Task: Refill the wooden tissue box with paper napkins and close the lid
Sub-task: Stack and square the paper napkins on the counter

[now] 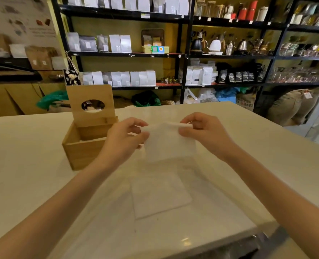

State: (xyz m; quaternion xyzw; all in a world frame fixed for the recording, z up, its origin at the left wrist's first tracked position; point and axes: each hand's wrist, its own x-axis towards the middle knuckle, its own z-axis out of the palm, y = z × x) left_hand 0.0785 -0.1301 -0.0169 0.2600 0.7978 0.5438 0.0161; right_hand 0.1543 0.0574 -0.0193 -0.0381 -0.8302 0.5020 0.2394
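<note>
The wooden tissue box stands on the white counter at the left, its lid with an oval hole raised upright at the back. Some white paper shows inside the box. I hold one white paper napkin in the air just right of the box, pinched at its top corners by my left hand and my right hand. A flat stack of white napkins lies on the counter below my hands.
The white counter stretches wide around me; its near right edge drops off by a dark metal surface. Black shelving with bags, kettles and jars lines the far wall. Sacks and bags sit on the floor beyond.
</note>
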